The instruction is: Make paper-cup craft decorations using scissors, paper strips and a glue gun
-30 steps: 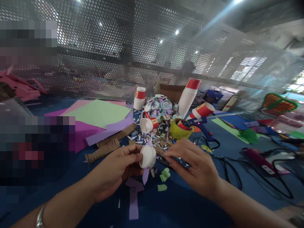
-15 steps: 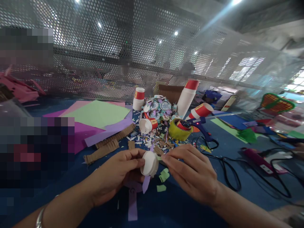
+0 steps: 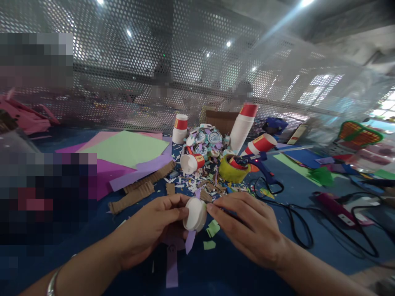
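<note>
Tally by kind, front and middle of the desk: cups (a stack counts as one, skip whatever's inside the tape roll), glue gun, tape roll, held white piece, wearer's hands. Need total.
Cups: 4
Glue gun: 1
Tape roll: 1
White piece: 1
Hands: 2 (left hand, right hand)
Total: 9

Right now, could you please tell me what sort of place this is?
Probably a papercraft workspace, perhaps a classroom or workshop, judging by the flat green, pink and purple paper sheets, the dark blue pistol-shaped glue gun and small pale-green paper scraps.
</note>
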{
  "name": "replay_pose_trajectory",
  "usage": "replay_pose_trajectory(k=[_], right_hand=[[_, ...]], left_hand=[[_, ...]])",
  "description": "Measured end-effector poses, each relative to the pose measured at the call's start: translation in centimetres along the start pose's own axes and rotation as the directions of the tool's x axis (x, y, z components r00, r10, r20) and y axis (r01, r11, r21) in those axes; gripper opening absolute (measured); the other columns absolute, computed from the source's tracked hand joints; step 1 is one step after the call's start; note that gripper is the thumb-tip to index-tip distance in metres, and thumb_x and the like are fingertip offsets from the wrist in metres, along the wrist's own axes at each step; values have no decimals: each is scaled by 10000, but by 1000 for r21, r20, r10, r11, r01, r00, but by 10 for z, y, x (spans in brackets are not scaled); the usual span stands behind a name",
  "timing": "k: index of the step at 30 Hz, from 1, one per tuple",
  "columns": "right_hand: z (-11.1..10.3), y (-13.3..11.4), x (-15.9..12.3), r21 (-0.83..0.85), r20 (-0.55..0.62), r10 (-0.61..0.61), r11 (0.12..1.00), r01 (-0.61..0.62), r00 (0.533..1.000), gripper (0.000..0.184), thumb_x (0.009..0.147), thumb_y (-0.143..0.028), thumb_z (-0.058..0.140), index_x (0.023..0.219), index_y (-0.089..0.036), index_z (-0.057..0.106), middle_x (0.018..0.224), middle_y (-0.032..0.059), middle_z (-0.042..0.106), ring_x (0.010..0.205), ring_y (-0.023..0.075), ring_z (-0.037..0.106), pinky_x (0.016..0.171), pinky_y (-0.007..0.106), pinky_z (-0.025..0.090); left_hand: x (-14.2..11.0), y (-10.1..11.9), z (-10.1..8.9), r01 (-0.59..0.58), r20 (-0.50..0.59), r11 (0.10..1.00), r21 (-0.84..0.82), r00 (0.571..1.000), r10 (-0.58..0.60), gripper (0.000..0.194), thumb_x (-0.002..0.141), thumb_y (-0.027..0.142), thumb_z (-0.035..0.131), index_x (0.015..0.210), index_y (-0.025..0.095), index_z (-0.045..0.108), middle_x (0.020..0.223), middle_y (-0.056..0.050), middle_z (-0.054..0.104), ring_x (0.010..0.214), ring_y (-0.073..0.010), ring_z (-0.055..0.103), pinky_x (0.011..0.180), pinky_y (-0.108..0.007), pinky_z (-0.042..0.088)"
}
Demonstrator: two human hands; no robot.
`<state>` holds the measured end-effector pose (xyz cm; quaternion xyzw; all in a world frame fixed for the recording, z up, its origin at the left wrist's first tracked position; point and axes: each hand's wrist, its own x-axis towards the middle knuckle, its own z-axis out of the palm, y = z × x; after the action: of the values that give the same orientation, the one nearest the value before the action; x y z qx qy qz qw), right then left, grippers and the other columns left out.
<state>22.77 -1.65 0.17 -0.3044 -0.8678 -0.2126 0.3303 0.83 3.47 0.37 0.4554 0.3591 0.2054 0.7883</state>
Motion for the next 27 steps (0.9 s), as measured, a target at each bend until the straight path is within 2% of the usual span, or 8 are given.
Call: replay_pose_trajectory(k=[7, 16, 27], right_hand=[[0, -1, -3, 5, -5, -19, 1000, 19, 1000, 261, 889, -44, 551, 1118, -89, 667, 946, 114, 709, 877, 212, 599, 728, 356, 562], [2, -4, -3, 77, -80, 48, 996, -42, 996, 270, 839, -7, 620, 1096, -74, 667, 916, 111, 707, 836, 197, 603, 690, 334, 562], [2, -5, -4, 84, -73, 32, 996, -26, 997, 254, 834, -24, 637, 1077, -85, 679, 933, 114, 708, 850, 199, 617, 680, 325, 558]], left_hand=[[-2, 0, 1, -13, 13, 1000, 25, 1000, 13, 155, 885, 278, 604, 949, 148, 659, 861, -20, 592, 703, -101, 538, 654, -208, 428], [-1, 0, -1, 10, 28, 1000, 6, 1000, -11, 158, 874, 288, 625, 950, 157, 671, 844, -23, 606, 691, -105, 545, 647, -211, 436], [-2, 0, 3, 11, 26, 1000, -3, 1000, -11, 139, 868, 271, 634, 922, 151, 680, 825, -23, 613, 697, -105, 547, 629, -196, 437]])
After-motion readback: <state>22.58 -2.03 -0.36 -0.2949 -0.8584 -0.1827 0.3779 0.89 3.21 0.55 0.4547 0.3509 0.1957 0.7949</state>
